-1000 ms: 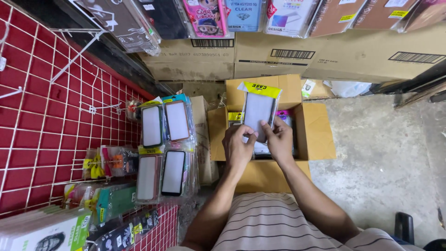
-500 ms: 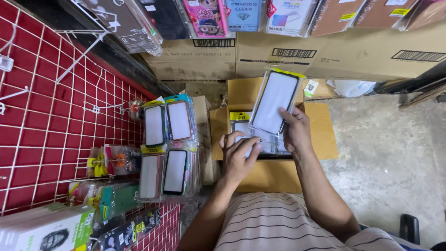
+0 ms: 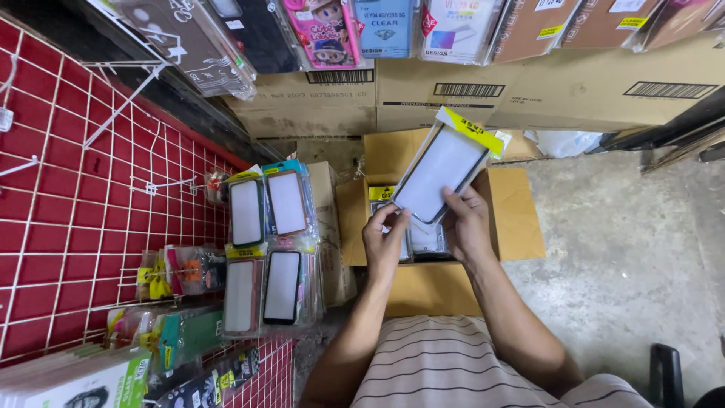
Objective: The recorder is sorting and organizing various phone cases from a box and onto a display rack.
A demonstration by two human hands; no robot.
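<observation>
Two hands grip one packaged phone case (image 3: 442,174): right hand (image 3: 467,227) pinching its lower edge, left hand (image 3: 385,242) rejoined at its corner, above the open carton (image 3: 521,219); the case is lowered and tilted since half a second ago.

1. A clear packet (image 3: 442,175) with a yellow header is tilting above the open carton (image 3: 521,219), pinched at its lower edge.
2. Similar packets (image 3: 266,242) are hanging on the red grid.
3. Barcoded brown cartons (image 3: 529,91) are sitting behind.

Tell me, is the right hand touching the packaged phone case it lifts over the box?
Touching. The head view shows the right hand gripping the lower edge of the packaged phone case.
</observation>
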